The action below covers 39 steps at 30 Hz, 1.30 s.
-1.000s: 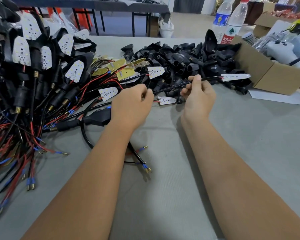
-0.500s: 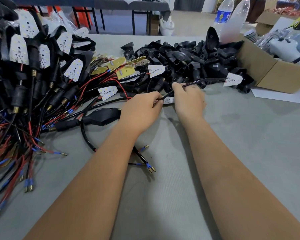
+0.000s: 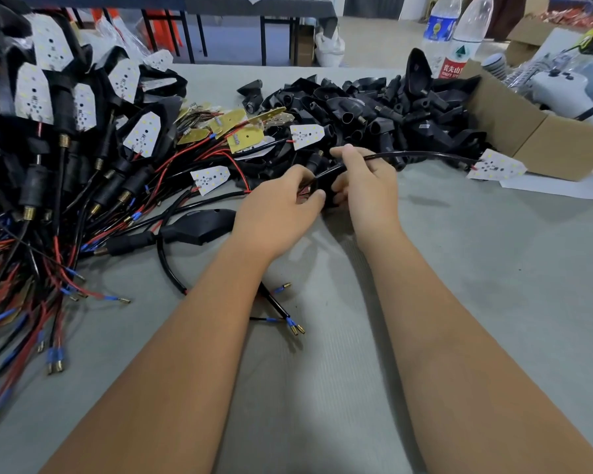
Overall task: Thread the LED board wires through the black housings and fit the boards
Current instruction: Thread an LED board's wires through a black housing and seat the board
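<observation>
Now swinging farther right than half a second ago: LED board [image 3: 497, 165], dangling by the cardboard box [image 3: 528, 131]. Lying at far left, finished assemblies [image 3: 48, 131]; then left hand [image 3: 281, 206] pinching a black housing [image 3: 324, 188], right hand [image 3: 367, 179] gripping the sleeved black wire [image 3: 425, 155] leading to that board. Sitting behind both hands, heaped empty housings [image 3: 374, 104].

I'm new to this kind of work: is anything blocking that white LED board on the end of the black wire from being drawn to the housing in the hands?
Nothing visible does. The white LED board lies on bare table beside the cardboard box, and its black wire runs freely to the right hand. Both hands hold a black housing, left hand partly hiding it.
</observation>
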{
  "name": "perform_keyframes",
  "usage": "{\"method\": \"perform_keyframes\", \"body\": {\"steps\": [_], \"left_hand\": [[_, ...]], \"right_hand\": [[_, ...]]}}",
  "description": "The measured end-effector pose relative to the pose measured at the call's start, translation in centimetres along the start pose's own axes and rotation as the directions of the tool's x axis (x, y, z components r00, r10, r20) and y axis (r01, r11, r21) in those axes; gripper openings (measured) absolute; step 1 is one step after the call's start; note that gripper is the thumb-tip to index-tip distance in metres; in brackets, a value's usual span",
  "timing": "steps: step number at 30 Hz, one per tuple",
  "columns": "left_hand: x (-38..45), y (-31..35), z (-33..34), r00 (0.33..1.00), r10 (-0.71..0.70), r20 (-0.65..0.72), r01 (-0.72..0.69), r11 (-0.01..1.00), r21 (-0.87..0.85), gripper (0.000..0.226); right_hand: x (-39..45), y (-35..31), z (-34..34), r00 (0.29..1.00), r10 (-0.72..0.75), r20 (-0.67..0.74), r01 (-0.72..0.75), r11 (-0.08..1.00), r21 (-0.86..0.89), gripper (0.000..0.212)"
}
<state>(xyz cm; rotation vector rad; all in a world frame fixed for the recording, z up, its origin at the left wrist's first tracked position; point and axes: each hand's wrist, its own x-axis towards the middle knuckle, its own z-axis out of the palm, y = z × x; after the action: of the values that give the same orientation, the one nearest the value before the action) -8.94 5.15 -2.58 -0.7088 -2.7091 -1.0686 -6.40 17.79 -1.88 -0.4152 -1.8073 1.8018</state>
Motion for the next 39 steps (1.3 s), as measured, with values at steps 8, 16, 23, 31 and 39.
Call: {"method": "perform_keyframes", "body": {"steps": [8, 16, 23, 31, 39], "left_hand": [[0.6, -0.5, -0.1, 0.993, -0.101, -0.06, 0.101, 0.995, 0.002, 0.02], [0.1, -0.5, -0.8, 0.996, 0.012, -0.086, -0.009, 0.999, 0.035, 0.034], [-0.1, -0.2, -1.0, 0.996, 0.02, -0.084, -0.011, 0.995, 0.103, 0.023], [0.1, 0.0, -0.8, 0.978, 0.17, -0.117, -0.156, 0.98, 0.124, 0.03], [0.0, -0.3, -0.7, 0.995, 0.057, -0.086, -0.059, 0.998, -0.021, 0.027]], "right_hand": [[-0.7, -0.5, 0.3, 0.962, 0.088, 0.257, -0.148, 0.964, 0.223, 0.029], [-0.5, -0.7, 0.2, 0.957, 0.104, 0.271, -0.211, 0.89, 0.404, 0.027], [-1.2, -0.1, 0.9, 0.928, 0.063, 0.367, -0.155, 0.961, 0.227, 0.016], [-0.8, -0.8, 0.0, 0.966, 0.037, 0.256, -0.154, 0.878, 0.454, 0.015], [-0.9, -0.9, 0.0, 0.969, 0.044, 0.242, -0.136, 0.915, 0.379, 0.01]]}}
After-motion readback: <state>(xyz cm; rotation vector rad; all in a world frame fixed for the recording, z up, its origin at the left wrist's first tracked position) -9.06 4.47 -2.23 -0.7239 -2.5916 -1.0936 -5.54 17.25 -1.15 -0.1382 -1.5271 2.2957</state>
